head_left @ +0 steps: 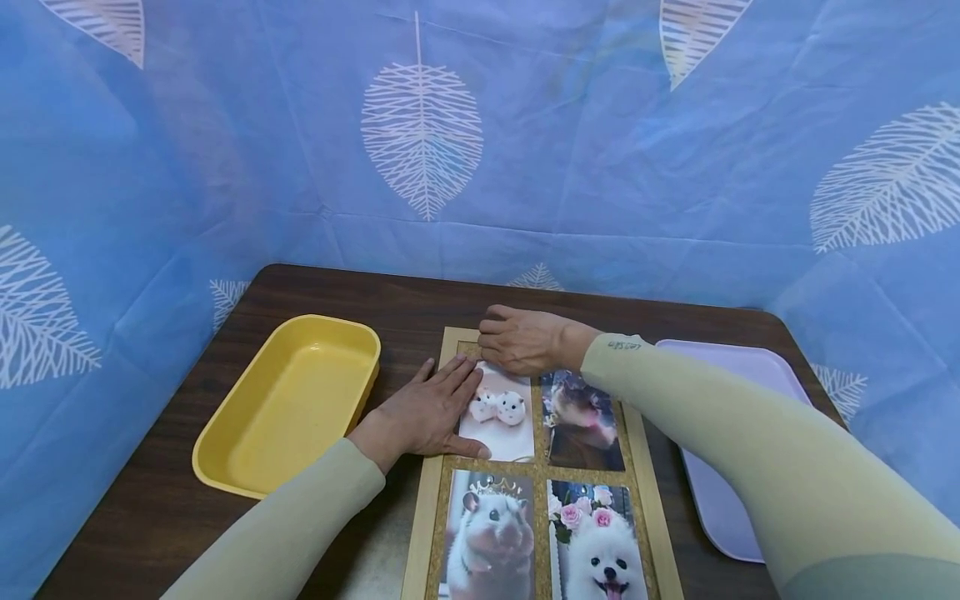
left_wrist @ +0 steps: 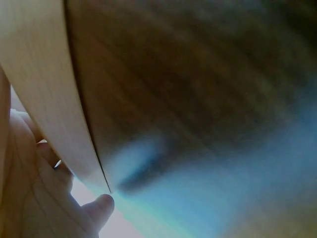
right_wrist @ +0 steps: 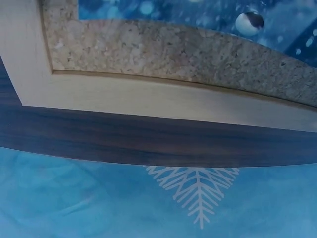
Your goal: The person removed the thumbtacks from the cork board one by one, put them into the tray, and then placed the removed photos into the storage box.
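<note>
A wood-framed cork board (head_left: 540, 472) lies on the table with several animal photos on it. Flat and spread, my left hand (head_left: 433, 408) presses the left side of the photo of two white hamsters (head_left: 501, 410). Part of that palm and the thumb (left_wrist: 100, 209) show beside the wooden frame in the left wrist view. My right hand (head_left: 525, 340) bends over the photo's top edge with curled fingers; anything between its fingertips is hidden. The right wrist view shows the board's cork (right_wrist: 124, 47) and the edge of a blue photo (right_wrist: 163, 11), but no hand.
To the left is a yellow tray (head_left: 285, 408). A lilac tray (head_left: 723, 492) lies at the right, partly under my right arm. Below are a crowned hamster photo (head_left: 491, 537) and a white dog photo (head_left: 600, 550). Blue leaf-patterned cloth (head_left: 525, 167) hangs behind the table.
</note>
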`<state>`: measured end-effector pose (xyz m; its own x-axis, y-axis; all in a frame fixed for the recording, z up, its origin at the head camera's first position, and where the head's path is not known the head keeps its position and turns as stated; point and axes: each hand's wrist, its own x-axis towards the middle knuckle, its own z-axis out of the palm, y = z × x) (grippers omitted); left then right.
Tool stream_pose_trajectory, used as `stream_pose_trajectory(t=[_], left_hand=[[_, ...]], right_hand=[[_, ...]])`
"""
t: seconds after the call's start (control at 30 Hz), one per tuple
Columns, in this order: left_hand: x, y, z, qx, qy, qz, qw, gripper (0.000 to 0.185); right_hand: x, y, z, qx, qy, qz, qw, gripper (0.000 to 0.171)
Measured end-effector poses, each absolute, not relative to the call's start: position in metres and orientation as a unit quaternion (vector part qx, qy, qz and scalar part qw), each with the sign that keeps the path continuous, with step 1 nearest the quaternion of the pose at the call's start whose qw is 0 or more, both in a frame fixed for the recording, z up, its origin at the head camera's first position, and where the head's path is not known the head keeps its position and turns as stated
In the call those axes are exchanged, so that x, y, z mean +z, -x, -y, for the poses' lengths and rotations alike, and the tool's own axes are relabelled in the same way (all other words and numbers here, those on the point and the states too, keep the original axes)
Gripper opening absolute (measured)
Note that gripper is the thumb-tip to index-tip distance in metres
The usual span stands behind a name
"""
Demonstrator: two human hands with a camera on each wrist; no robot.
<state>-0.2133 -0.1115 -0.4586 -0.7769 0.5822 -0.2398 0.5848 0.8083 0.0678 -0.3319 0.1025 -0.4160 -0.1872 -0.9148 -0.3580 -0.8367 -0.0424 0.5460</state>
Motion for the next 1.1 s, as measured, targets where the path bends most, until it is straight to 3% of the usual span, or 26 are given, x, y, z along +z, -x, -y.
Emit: stream_pose_trajectory(t=[1.1], left_hand=[[-0.458,0.213,0.111,0.000,-0.305,-0.943,0.133,0.118]], right_hand=[[-0.411,0.324,-0.095,-0.323,-0.625,0.709,0.047,0.022]])
